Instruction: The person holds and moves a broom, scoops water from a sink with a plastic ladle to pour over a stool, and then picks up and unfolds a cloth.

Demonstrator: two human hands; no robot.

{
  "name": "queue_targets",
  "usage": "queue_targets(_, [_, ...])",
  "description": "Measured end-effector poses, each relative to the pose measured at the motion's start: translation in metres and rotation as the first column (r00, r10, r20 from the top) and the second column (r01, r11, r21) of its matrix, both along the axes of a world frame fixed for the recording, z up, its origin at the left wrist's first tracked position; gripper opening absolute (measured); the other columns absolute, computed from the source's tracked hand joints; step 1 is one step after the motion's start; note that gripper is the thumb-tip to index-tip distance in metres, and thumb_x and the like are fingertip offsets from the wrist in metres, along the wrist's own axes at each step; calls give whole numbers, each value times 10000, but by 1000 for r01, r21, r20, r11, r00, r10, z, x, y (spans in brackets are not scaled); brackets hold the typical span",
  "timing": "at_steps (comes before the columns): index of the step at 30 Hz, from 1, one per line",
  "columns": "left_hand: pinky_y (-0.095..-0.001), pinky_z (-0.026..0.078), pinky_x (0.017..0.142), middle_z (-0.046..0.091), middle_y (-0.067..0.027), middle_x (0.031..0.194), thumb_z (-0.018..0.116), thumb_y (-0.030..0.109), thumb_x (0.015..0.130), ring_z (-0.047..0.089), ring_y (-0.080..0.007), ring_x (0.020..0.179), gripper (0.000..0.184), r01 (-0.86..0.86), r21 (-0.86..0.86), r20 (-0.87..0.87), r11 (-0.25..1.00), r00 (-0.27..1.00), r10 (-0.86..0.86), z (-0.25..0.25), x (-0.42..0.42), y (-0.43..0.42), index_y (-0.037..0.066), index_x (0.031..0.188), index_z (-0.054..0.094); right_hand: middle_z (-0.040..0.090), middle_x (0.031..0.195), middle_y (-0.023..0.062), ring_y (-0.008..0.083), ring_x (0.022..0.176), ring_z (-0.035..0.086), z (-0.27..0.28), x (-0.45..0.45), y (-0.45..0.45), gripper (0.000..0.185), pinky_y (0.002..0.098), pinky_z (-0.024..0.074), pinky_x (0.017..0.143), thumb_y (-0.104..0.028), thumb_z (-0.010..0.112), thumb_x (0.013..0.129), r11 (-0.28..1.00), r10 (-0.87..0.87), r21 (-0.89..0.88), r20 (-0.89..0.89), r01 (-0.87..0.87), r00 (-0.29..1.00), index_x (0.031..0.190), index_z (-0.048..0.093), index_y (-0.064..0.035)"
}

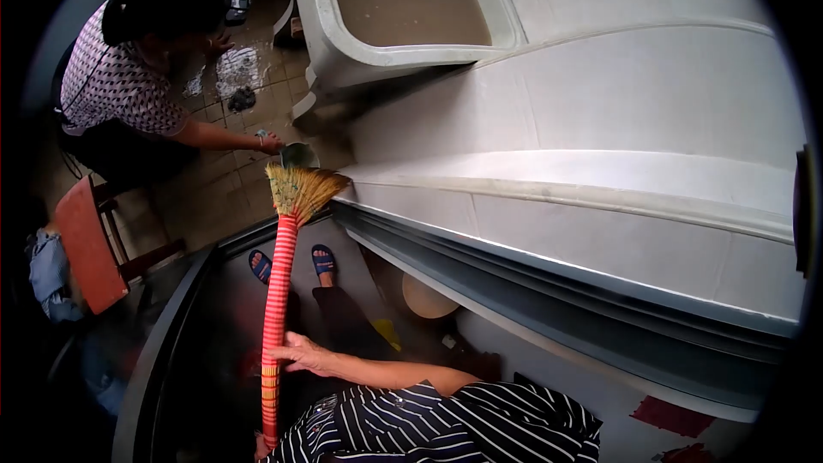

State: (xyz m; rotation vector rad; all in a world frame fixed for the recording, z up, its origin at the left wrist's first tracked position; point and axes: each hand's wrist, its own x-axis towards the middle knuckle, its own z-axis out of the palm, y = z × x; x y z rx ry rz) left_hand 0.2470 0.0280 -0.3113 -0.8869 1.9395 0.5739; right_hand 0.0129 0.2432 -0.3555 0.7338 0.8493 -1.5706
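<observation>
While the left hand shows only as a sliver at the near end of the broom, its grip impossible to tell, the right hand curls partly closed on the handle, whose long axis runs forward to bristles beside the container in a co-worker's hand.

Brown tiled floor ahead-left of the right-hand grip | plain grey floor just ahead | white wall with projecting ledge, ahead-right, brightly lit | dark frame bar, left | reddish wooden stool, farther left | pale washtub of cloudy water, far ahead | far left dim
</observation>
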Motion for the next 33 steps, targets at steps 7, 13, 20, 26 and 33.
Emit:
queue_targets(7, [-364, 461, 593, 561, -194, 629, 632, 69, 585, 586, -301, 594, 279, -256, 91, -165, 962, 949, 268, 67, -14, 83, -27, 841, 576, 552, 1015, 77, 152, 871, 546, -17, 42, 69, 515, 288, 483, 685, -290, 601, 811, 912, 383, 173, -39, -371, 923, 1217, 412, -35])
queue_targets(13, [-312, 438, 552, 530, -99, 589, 626, 107, 602, 520, -181, 548, 204, -366, 294, -55, 883, 916, 398, 95, -14, 89, -13, 745, 545, 575, 820, 33, 107, 668, 562, 2, 56, 117, 320, 230, 478, 510, -244, 581, 806, 838, 462, 370, -88, -401, 883, 1053, 531, -47])
queue_targets(20, [-209, 402, 444, 536, -33, 600, 615, 86, 711, 492, -92, 471, 97, -743, 560, 339, 366, 609, 717, 110, -28, 88, 38, 684, 534, 588, 865, 66, 148, 747, 582, 11, 74, 141, 330, 288, 506, 608, -246, 560, 827, 814, 461, 458, -137, -356, 877, 1083, 505, -45])
queue_targets(26, [-162, 415, 400, 463, -18, 613, 586, 143, 739, 490, -47, 515, 209, -793, 576, 715, -197, 373, 591, 88, -75, 51, 8, 837, 461, 560, 875, 63, 144, 753, 572, 31, 110, 94, 342, 283, 518, 592, -273, 553, 839, 901, 352, 343, -217, -266, 910, 1093, 494, -51])
queue_targets(33, [-180, 486, 470, 500, -49, 607, 595, 227, 766, 502, -100, 481, 306, -659, 668, 692, -347, 377, 616, 97, -99, 77, -4, 938, 492, 551, 806, 56, 173, 719, 584, 71, 135, 13, 424, 379, 517, 587, -476, 485, 847, 996, -69, 51, -8, 70, 998, 985, 499, -75])
